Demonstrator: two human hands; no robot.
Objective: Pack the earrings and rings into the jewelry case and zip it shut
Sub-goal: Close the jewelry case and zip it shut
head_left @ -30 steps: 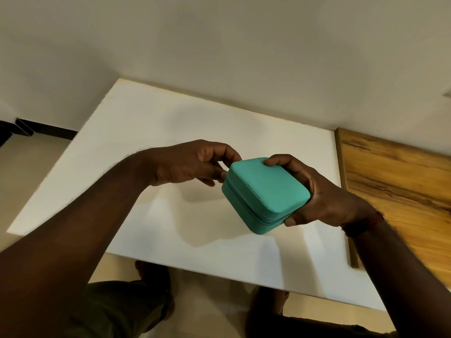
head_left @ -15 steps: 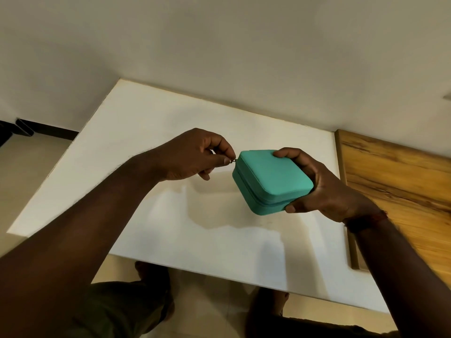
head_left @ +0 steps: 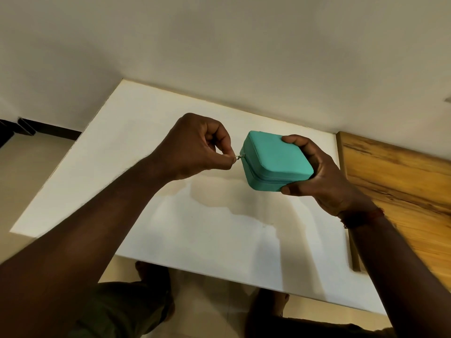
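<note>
The teal jewelry case [head_left: 277,163] is held in the air above the white table [head_left: 146,132], over its far right part and clear of the surface, with its shadow lying on the tabletop beneath it. The right hand [head_left: 322,176] is clamped on the case from the right side, the thumb pressed against the near lower corner and the fingers wrapped over the far top edge. The lid is down on the base, and the seam between them runs as a thin dark line around the visible left and near sides. The left hand [head_left: 197,147] is closed, with thumb and forefinger pinched together on the small metal zipper pull [head_left: 239,156], which sticks out sideways from the left side of the case, near its far corner. A dark band [head_left: 361,217] circles the right wrist. Against the table's right edge stands a wooden surface [head_left: 400,191] with a strong grain. Below the near edge of the table the person's knees and feet show over a pale floor [head_left: 26,167]
</note>
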